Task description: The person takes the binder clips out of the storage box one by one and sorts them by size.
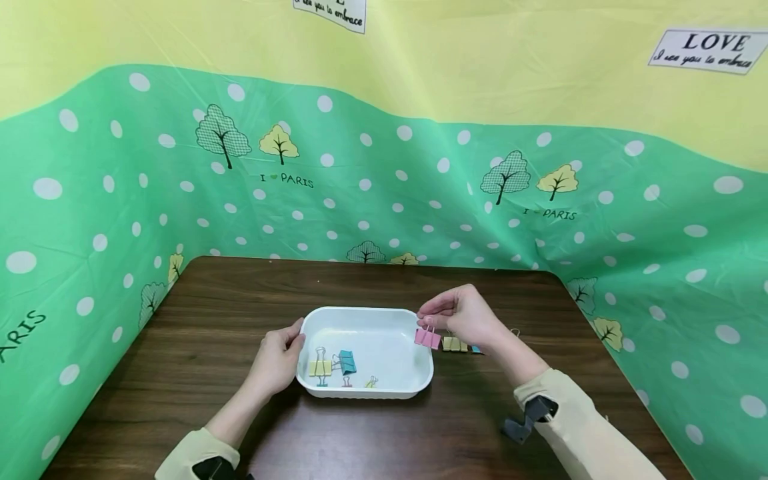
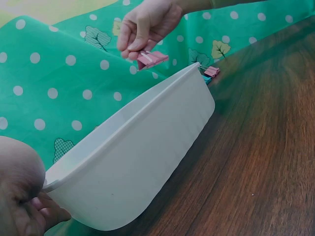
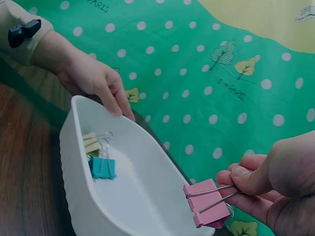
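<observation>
Table (image 1: 468,433), pink clip (image 1: 427,339) (pinched), below right fingers (image 1: 437,305)

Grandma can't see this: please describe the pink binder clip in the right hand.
Find the white plastic tray on the brown wooden table. By its right end, the person's right hand pinches a pink binder clip. Unlike the second pink clip, down on the table, this one's held up.

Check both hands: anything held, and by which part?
Right hand pinches the pink binder clip by its wire handles. Left hand grips the white tray at its left end.
</observation>
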The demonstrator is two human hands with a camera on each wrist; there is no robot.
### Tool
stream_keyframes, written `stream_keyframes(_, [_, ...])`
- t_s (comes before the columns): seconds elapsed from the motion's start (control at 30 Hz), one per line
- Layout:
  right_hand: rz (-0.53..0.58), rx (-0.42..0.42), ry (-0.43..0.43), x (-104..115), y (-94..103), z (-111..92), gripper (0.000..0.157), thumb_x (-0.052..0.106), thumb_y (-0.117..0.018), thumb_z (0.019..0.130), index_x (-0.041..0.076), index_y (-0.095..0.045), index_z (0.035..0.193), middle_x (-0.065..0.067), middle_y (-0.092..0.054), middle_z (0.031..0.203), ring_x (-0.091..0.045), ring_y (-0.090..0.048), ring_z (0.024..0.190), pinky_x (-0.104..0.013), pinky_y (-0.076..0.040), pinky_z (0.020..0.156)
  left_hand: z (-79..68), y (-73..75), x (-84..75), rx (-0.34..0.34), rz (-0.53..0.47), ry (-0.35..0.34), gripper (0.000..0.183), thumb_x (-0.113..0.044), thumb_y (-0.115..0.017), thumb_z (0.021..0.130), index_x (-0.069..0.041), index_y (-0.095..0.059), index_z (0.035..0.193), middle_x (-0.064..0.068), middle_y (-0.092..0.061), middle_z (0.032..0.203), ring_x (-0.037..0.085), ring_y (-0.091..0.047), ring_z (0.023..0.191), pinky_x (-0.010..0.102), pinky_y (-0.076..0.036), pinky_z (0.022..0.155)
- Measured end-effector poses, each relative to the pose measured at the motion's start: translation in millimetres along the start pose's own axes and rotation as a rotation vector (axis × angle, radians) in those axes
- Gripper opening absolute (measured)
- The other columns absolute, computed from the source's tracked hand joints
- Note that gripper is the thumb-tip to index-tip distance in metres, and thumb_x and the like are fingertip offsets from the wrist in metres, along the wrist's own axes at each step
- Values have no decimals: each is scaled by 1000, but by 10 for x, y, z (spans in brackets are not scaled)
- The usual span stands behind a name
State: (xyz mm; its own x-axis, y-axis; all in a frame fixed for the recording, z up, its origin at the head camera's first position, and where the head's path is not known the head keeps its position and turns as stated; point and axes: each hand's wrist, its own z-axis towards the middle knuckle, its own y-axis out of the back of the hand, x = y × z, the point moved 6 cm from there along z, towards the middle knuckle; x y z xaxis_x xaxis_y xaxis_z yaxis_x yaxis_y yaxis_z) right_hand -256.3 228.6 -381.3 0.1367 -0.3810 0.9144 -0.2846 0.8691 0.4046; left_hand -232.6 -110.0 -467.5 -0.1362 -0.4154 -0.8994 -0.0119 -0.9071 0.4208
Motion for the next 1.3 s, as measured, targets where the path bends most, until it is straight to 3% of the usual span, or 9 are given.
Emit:
stream_keyframes(0.27, [28, -6, -13, -107, 250, -161, 13, -11, -75, 91, -13, -76, 104, -23, -77, 98, -36, -77, 91, -40, -63, 79, -1, -2, -3, 4, 3, 6, 42, -1, -54, 108, 14, -50, 147, 25, -52, 151, 31, -49, 138, 49, -43, 111])
stream_keyframes(0.47, [-45, 0, -10, -232, 341, -247, 13, -8, -78, 91, -10, -78, 103, -20, -79, 96, -33, -78, 89, -38, -64, 76, -3, 5, -3, 4, 7, 10, 42, -1, -54, 108, 14, -50, 147, 25, -52, 151, 31, -49, 138, 50, -43, 111])
stream_keyframes(0.63, [-75, 20, -7, -384, 359, -277, 11, -7, -78, 91, -9, -78, 102, -19, -79, 94, -31, -77, 86, -33, -63, 72, -3, 5, -11, 5, 5, 12, 42, -1, -54, 108, 13, -50, 147, 25, -52, 152, 31, -49, 138, 50, -43, 111])
stream_keyframes(0.8, [-61, 44, -12, -591, 356, -280, 12, -10, -78, 90, -11, -77, 102, -20, -78, 94, -29, -77, 86, -40, -64, 75, -5, 1, -18, 10, 7, 18, 42, -2, -53, 109, 13, -50, 148, 25, -52, 152, 31, -49, 138, 51, -45, 110])
stream_keyframes(0.93, [-43, 74, -25, -748, 338, -274, 11, -11, -77, 90, -12, -77, 101, -20, -78, 93, -30, -77, 87, -38, -63, 77, 0, 5, -17, 7, 15, 19, 42, -1, -53, 108, 13, -50, 148, 25, -52, 152, 30, -49, 137, 50, -46, 108])
stream_keyframes(1.3, [-40, 134, -45, -961, 305, -252, 12, -9, -76, 92, -12, -77, 103, -18, -79, 93, -34, -77, 90, -39, -63, 78, 5, 6, -17, 5, 12, 20, 42, -1, -53, 108, 13, -50, 148, 25, -52, 151, 30, -50, 136, 49, -47, 107])
